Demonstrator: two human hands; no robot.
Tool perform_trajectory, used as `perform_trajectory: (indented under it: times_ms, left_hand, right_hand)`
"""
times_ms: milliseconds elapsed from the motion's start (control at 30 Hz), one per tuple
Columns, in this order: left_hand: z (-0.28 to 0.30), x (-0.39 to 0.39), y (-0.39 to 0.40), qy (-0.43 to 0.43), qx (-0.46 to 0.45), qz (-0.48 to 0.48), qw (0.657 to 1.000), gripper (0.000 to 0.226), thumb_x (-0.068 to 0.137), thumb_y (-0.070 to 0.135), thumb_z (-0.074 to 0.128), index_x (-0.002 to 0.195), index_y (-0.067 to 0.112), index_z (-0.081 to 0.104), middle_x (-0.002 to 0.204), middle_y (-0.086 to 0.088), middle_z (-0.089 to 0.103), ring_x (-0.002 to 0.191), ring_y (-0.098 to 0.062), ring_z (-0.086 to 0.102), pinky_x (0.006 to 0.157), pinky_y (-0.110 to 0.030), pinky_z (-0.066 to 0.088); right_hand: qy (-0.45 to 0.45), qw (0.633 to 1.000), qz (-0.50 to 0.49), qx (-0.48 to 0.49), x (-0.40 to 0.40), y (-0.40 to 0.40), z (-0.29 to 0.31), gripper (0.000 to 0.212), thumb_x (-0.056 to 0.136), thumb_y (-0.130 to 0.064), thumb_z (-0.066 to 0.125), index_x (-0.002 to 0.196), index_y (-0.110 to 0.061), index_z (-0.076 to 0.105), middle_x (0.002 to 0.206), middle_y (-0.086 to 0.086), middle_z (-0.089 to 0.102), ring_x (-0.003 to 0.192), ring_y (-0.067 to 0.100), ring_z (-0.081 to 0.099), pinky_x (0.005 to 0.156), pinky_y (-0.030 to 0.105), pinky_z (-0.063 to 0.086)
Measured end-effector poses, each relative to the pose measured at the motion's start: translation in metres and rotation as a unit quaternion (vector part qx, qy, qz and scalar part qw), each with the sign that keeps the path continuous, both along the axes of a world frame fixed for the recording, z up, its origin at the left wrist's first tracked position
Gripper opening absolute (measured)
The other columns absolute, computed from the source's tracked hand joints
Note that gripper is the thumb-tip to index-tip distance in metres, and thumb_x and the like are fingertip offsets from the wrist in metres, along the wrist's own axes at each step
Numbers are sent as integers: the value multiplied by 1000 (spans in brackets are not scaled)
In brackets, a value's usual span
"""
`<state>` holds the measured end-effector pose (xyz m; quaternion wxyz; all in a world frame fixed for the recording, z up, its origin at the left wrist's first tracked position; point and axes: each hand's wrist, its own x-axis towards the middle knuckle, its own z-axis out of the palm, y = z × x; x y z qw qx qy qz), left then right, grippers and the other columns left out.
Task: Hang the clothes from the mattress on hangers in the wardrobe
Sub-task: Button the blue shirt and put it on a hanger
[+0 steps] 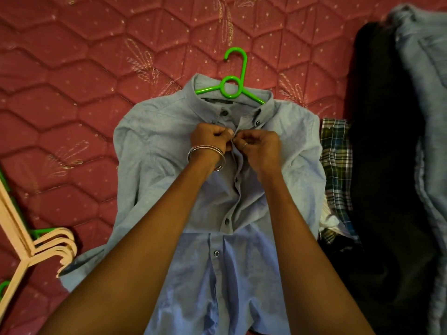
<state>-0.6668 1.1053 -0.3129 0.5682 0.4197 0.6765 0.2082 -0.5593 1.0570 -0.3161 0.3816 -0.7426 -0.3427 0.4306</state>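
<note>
Both hands, left hand (210, 139) and right hand (260, 147), pinch the shirt (154, 146) placket at a button. Soft, light cloth; likely best lifted by the hanger (232, 87) hook.

A light blue button-up shirt (154, 151) lies flat on the red mattress (72, 93), collar around a green hanger (232, 85).

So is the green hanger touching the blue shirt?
Touching. The head view shows the green hanger with both its arms tucked inside the collar of the blue shirt, the fabric lying right over them; only its hook sticks out onto the mattress.
</note>
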Motion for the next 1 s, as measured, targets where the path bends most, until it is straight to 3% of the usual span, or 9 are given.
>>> perform_trajectory:
  times_ms: [100, 167, 267, 433, 567, 667, 733, 867, 1000]
  left_hand:
    - [1, -4, 2, 21, 6, -41, 999, 23, 81, 27, 74, 80, 4, 75, 76, -14, 72, 71, -28, 71, 74, -42, 59]
    - [1, -5, 2, 30, 12, -51, 998, 20, 78, 25, 77, 84, 6, 76, 77, -14, 73, 74, -30, 70, 75, -43, 58]
    - [0, 0, 3, 70, 29, -15, 997, 15, 75, 19, 76, 76, 4, 75, 70, -16, 71, 66, -28, 68, 67, -45, 58]
    - [1, 6, -2, 114, 68, -16, 991, 19, 81, 16, 70, 71, 0, 71, 67, -18, 68, 61, -27, 63, 64, -44, 56]
    - [-1, 4, -9, 86, 97, 23, 991, 7, 77, 6, 72, 84, 4, 72, 72, -11, 70, 66, -22, 66, 68, -39, 58]
    - [-3, 4, -11, 36, 78, 68, 994, 34, 75, -1, 72, 106, 10, 63, 80, -13, 69, 72, -20, 66, 71, -31, 57]
    - [-4, 3, -13, 29, 75, 62, 995, 38, 76, -1, 70, 110, 11, 59, 81, -13, 69, 74, -20, 66, 75, -30, 56]
    - [-3, 3, -11, 59, 105, 15, 993, 34, 79, -3, 63, 111, 7, 57, 77, -10, 67, 76, -22, 65, 77, -33, 54]
    - [-1, 5, -9, 77, 101, 11, 992, 32, 81, -1, 61, 111, 7, 56, 81, -10, 66, 81, -26, 65, 77, -35, 53]
  right_hand:
    - [-9, 1000, -29, 9, -8, -3, -2, 7, 81, 0, 69, 84, -5, 74, 74, 6, 70, 69, 16, 66, 69, 34, 58]
    - [-29, 999, -37, 21, -13, -4, -3, 8, 80, -1, 71, 86, -4, 74, 73, 4, 70, 66, 11, 65, 65, 28, 56]
    - [-47, 997, -43, 33, -17, -7, -6, 7, 79, -6, 74, 85, -4, 74, 72, 3, 70, 61, 4, 62, 59, 18, 50]
    - [-73, 995, -44, 52, -17, -11, -7, 11, 78, -8, 74, 89, -6, 75, 76, 3, 72, 66, 10, 66, 62, 22, 53]
    - [-13, 999, -30, 36, -12, -10, -5, 3, 81, -6, 69, 82, -7, 72, 67, -4, 66, 60, 3, 59, 58, 19, 46]
    - [148, 988, -42, 27, -7, -14, 0, 8, 88, 0, 60, 83, 3, 66, 74, 14, 66, 68, 21, 61, 62, 31, 49]
    - [198, 979, -41, 9, -5, -14, 3, 9, 89, 3, 57, 84, 6, 64, 77, 18, 64, 71, 27, 59, 65, 33, 50]
    - [91, 996, -8, 12, -5, -10, -2, 13, 85, -4, 63, 77, -13, 68, 72, 10, 69, 68, 24, 66, 66, 37, 57]
    - [-100, 992, 35, 61, -7, -9, 2, 7, 77, -7, 67, 74, -11, 71, 67, 1, 68, 63, 12, 63, 60, 22, 49]
